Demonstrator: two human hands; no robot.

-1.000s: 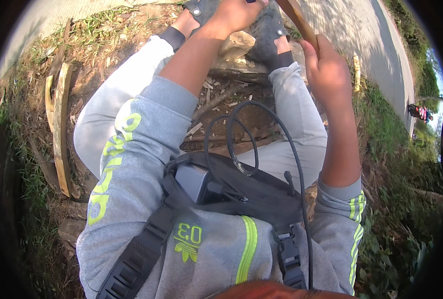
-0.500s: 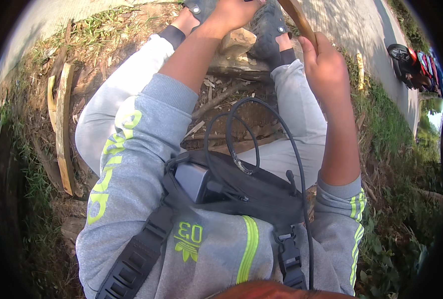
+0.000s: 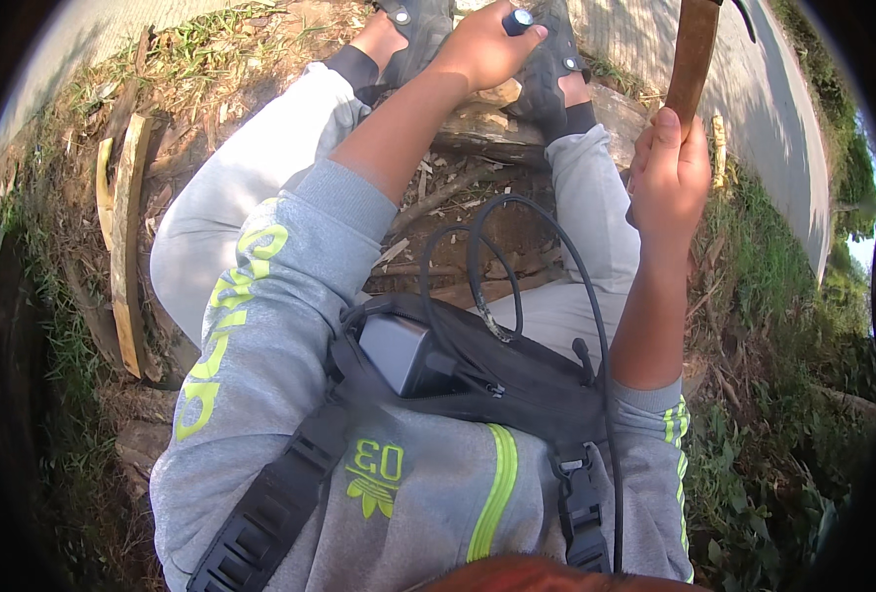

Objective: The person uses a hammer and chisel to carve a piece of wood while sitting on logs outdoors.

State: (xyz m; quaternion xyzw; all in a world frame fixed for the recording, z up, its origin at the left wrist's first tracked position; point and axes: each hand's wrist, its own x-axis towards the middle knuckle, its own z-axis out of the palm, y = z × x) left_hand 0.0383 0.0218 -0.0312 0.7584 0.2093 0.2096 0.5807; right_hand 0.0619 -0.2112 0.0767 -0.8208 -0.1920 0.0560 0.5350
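Observation:
My left hand [image 3: 487, 51] is closed around a dark round handle [image 3: 518, 22] with a blue end; the rest of that tool is hidden. Just beneath this hand a pale block of wood [image 3: 500, 94] shows in part, between my dark shoes. My right hand [image 3: 667, 173], raised to the right of my knee, grips the brown wooden handle of a hammer [image 3: 693, 64]. A dark curved metal claw shows at the top edge, while most of the hammer's head is cut off by the frame.
A log [image 3: 492, 146] lies across the ground between my feet, with wood chips around it. Two long split wood pieces [image 3: 127, 247] rest at the left. A black waist bag [image 3: 517, 380] with a looping cable [image 3: 566, 232] sits on my lap. A paved road [image 3: 768, 138] runs at the right.
My right hand has lifted the hammer up and to the right, away from the left hand. The left hand has shifted slightly right and down. A red motorbike has left view on the right.

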